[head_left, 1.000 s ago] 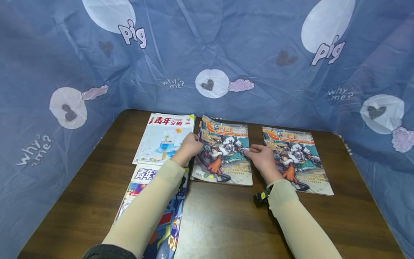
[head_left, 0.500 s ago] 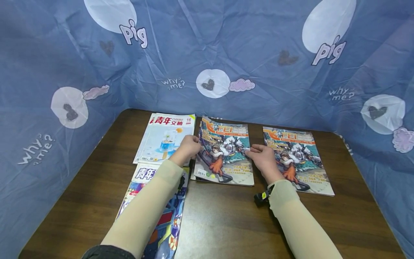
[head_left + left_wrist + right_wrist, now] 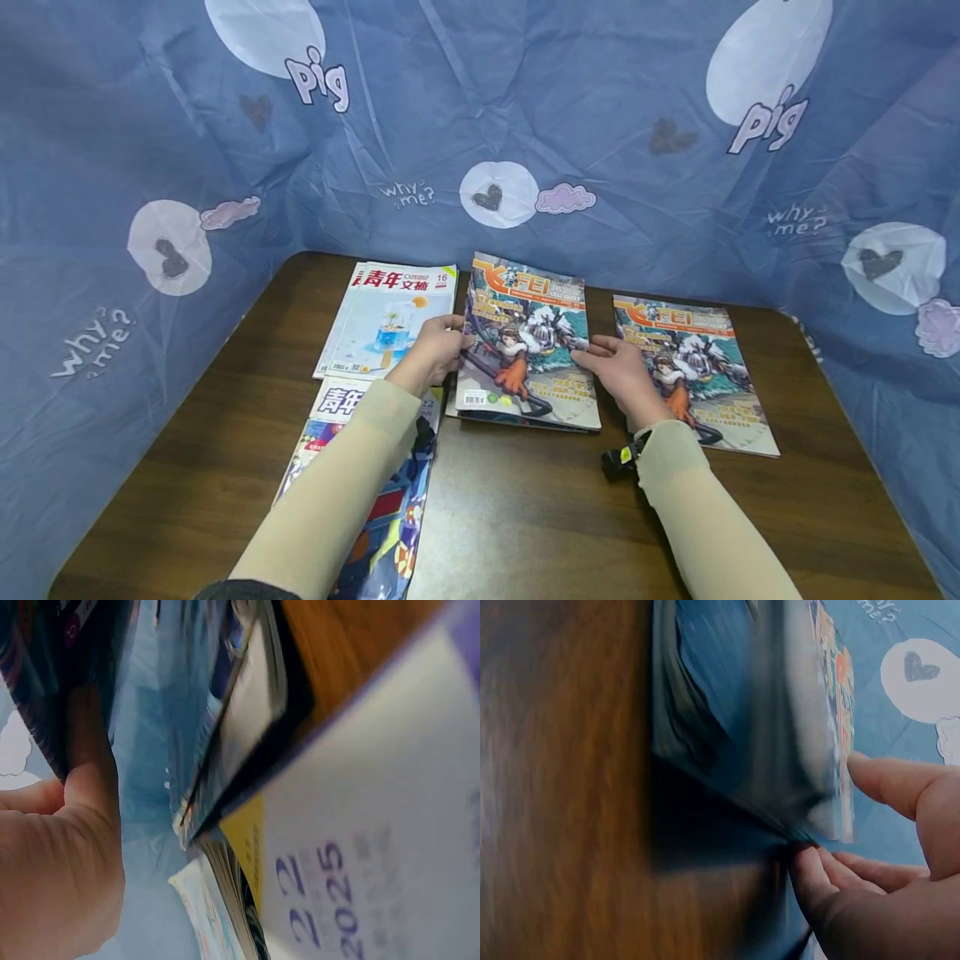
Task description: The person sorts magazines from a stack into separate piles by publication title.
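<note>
A colourful magazine (image 3: 375,508) lies nearest on the dark wooden surface (image 3: 525,517), under the left forearm. Beyond it, the left hand (image 3: 435,354) and right hand (image 3: 622,375) each grip an edge of the middle comic magazine (image 3: 525,350), its far end raised. A matching comic (image 3: 693,367) lies right, a white magazine (image 3: 390,321) left.

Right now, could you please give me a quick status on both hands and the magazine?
Left hand grips middle magazine at its left edge. Right hand grips its right edge. Far edge lifted off the table. Nothing in the way.
</note>
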{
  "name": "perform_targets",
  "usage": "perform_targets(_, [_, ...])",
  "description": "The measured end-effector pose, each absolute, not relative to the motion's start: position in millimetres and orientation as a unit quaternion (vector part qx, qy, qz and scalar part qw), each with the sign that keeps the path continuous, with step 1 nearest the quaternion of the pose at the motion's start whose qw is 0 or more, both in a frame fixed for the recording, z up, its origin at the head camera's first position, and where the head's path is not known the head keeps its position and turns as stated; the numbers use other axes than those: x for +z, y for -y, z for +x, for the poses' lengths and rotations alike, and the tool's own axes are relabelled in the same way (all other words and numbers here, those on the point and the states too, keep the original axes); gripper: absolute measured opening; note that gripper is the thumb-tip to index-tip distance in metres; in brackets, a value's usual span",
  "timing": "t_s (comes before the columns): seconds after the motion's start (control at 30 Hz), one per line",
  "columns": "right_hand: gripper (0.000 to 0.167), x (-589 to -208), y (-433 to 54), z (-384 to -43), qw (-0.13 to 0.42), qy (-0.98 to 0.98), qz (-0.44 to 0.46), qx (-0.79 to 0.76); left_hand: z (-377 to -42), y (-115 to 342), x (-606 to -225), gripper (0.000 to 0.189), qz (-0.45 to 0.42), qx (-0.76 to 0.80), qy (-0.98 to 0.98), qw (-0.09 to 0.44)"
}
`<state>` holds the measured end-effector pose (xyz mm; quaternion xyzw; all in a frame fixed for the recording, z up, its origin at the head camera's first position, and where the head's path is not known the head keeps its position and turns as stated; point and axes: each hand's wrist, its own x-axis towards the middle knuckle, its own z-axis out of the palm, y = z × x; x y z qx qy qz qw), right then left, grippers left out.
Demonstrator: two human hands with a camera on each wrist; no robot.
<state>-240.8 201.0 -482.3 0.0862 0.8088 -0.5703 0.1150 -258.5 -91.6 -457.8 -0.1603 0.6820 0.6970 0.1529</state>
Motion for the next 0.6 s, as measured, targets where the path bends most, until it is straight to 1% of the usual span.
perform_targets(0.13, [0.075, -478, -213, -238, 0.139, -0.829, 0.080, -0.536, -254, 86, -456, 0.054, -0.150, 0.712, -0.666, 0.162])
perform_targets(0.27, [0.074, -477, -223, -237, 0.141, -0.834, 0.089, -0.526, -251, 78, -455, 0.055, -0.142, 0.715, -0.665, 0.161])
perform_targets(0.4, [0.074, -473, -233, -233, 0.132, -0.823, 0.104, -0.543, -248, 66, -453, 0.051, -0.137, 0.726, -0.657, 0.148])
perform_targets(0.47, [0.074, -471, -239, -230, 0.121, -0.823, 0.108, -0.544, -247, 59, -453, 0.048, -0.131, 0.729, -0.656, 0.144])
perform_targets(0.6, [0.075, -467, -253, -222, 0.095, -0.828, 0.124, -0.538, -245, 42, -453, 0.048, -0.116, 0.719, -0.669, 0.147])
